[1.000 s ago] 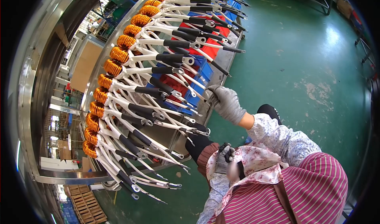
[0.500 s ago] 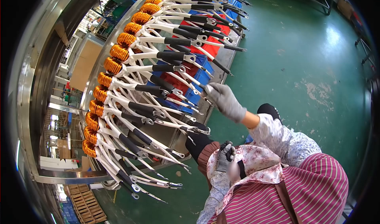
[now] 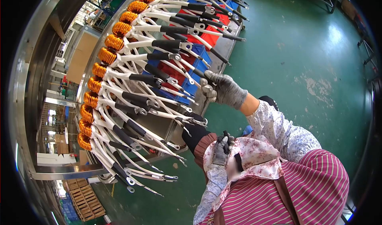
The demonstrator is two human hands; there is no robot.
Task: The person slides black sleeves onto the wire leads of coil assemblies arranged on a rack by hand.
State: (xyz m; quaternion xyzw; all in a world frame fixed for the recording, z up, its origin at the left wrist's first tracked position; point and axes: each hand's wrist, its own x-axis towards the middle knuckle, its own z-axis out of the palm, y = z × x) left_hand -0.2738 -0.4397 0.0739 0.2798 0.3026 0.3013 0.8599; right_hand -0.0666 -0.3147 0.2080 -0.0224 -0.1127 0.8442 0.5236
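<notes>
A long row of copper-wound toroidal coils (image 3: 107, 55) runs along the rack, with white-sleeved leads (image 3: 133, 58) fanning towards me. Many leads carry black sleeves (image 3: 166, 45) and end in metal ring lugs (image 3: 186, 46). My right hand (image 3: 229, 90), in a grey glove, is closed at the end of a thin white lead, its thumb against a black sleeve (image 3: 197, 72); the fingers hide the tip. Close to my body, my gloved left hand (image 3: 221, 150) is closed around small black pieces (image 3: 226, 136) that look like short tubing, partly hidden by its fingers.
Blue bins (image 3: 201, 53) and red material (image 3: 207, 37) sit beneath the leads on the metal cart (image 3: 225, 54). A metal frame (image 3: 71, 171) borders the row at left. Wooden pallets (image 3: 84, 199) stand on the green floor (image 3: 278, 62) at lower left.
My right hand has shifted slightly up and turned, its fingers now curled at the lead's end. The coil row appears further left and up in view. My left hand stays near my body.
</notes>
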